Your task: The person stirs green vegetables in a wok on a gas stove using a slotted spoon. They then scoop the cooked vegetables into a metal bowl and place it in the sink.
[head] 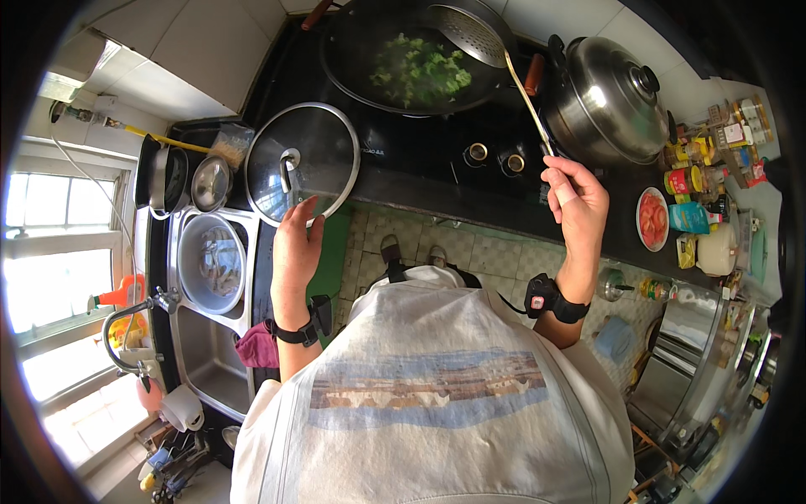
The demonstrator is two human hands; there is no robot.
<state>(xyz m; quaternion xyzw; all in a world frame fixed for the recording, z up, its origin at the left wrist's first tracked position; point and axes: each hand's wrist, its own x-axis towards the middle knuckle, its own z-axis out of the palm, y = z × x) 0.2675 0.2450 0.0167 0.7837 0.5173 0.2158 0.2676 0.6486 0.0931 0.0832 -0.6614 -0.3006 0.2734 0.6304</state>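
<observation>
My right hand (pixel 576 198) grips the end of the handle of a metal slotted skimmer (pixel 469 36). The skimmer's perforated bowl hangs over the right side of a dark wok (pixel 346 82), which sits on a black gas stove (pixel 403 154). Chopped green vegetables, apparently broccoli (pixel 422 70), lie in the wok. Over the near rim of a round glass lid (pixel 324 142) is my left hand (pixel 296 246), thumb apart from the fingers and nothing held. Whether its fingertips touch the lid cannot be told. The lid lies left of the stove knobs.
A lidded stainless steel pot (pixel 592 107) stands right of the wok. Red slices, apparently tomato, fill a plate (pixel 640 230) near several jars (pixel 683 181). At left are small pans (pixel 169 179) and a double sink (pixel 211 372) with a grey basin (pixel 189 286).
</observation>
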